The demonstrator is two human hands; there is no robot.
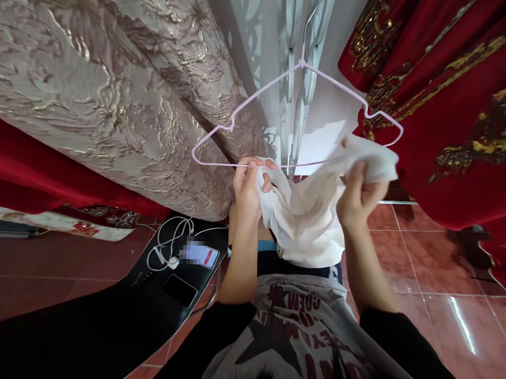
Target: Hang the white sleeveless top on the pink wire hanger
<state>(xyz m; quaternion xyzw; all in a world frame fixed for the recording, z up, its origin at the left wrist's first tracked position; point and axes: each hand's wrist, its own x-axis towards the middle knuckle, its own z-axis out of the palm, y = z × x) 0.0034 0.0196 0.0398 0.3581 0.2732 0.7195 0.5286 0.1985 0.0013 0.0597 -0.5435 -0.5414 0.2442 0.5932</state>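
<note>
A pale pink clothes hanger hangs in front of me with its hook toward the grey metal bars. My left hand is closed around its lower bar and also pinches the edge of a white cloth garment. The garment drapes down between my hands over my lap. My right hand grips another part of the same garment, near the hanger's right end; that corner of fabric is lifted and a little blurred. The garment's exact kind cannot be made out.
To my left, a black seat carries a lit phone, a dark phone and a white cable. Beige patterned curtains hang on the left, red curtains on the right. Below is red tiled floor.
</note>
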